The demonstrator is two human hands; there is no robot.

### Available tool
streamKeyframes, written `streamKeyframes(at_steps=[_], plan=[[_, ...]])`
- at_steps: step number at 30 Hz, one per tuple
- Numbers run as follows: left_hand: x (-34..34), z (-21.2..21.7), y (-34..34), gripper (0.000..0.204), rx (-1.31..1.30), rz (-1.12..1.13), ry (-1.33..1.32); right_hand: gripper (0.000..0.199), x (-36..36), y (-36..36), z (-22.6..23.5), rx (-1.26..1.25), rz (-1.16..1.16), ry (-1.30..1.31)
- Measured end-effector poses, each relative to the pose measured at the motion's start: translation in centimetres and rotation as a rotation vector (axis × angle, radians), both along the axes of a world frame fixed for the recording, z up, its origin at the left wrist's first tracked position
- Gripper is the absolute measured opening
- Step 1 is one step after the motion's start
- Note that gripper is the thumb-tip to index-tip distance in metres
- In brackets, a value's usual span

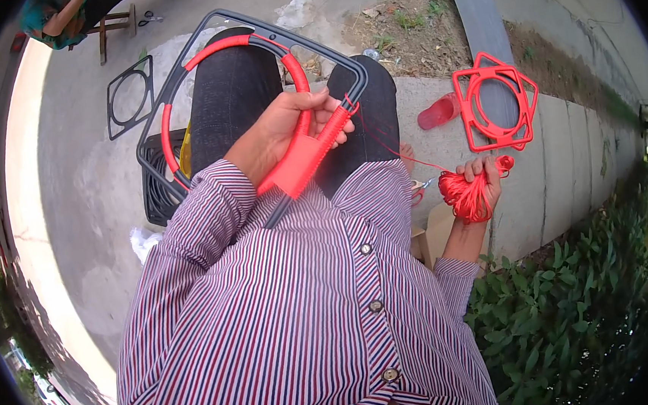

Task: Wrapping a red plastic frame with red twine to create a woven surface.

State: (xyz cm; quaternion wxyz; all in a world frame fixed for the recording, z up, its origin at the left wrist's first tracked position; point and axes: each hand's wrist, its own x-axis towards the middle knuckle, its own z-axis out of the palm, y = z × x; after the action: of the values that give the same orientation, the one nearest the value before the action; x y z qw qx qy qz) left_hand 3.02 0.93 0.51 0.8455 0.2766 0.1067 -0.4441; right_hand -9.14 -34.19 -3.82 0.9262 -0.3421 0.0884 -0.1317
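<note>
A dark grey four-sided frame (360, 78) with a ring inside rests across my lap, tilted. Red cord is wound closely round parts of the ring and along the near right side, where a flat red woven panel (298, 166) joins ring and side. My left hand (299, 124) is closed round the frame just above this panel. Out to the right, my right hand (487, 178) grips a loose bundle of red cord (466, 195). From the bundle a single strand runs left to the frame's right corner, next to my left fingertips.
A finished-looking red-wrapped frame (498, 139) lies at right beside a red slipper (439, 111). Scissors (417, 187) lie near my foot. At left are a bare dark frame (110, 116) and stacked dark frames (155, 204). Another person (59, 21) sits far left; bushes (561, 313) grow lower right.
</note>
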Motion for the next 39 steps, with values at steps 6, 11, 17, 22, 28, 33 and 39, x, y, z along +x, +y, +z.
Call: streamKeyframes(at_steps=[6,11,17,22,28,33,39], plan=[[-0.5,0.6,-0.6,0.033,-0.038,-0.005,0.056,0.032,4.0,13.4,3.9,-0.890,0.402,0.125],[-0.3,0.4,-0.2,0.029,-0.098,-0.009,0.047,0.020,3.4,12.4,3.9,-0.974,0.422,0.177],[0.0,-0.6,-0.2,0.030,-0.093,-0.049,-0.042,0.017,1.4,12.9,4.3,-1.392,0.228,-0.146],[-0.9,1.4,-0.1,0.040,0.029,-0.038,-0.082,0.018,0.6,12.3,4.7,-1.349,0.284,-0.084],[-2.3,3.9,0.2,0.042,-0.066,0.047,-0.105,0.025,-1.8,13.0,4.3,-1.572,0.027,-0.102],[-2.4,5.2,0.5,0.047,-0.158,0.068,-0.176,0.022,-3.6,12.0,4.6,-1.499,-0.066,-0.012],[-1.2,5.2,0.9,0.044,-0.180,0.125,-0.136,0.008,-3.7,10.5,3.8,-0.761,-0.170,0.218]])
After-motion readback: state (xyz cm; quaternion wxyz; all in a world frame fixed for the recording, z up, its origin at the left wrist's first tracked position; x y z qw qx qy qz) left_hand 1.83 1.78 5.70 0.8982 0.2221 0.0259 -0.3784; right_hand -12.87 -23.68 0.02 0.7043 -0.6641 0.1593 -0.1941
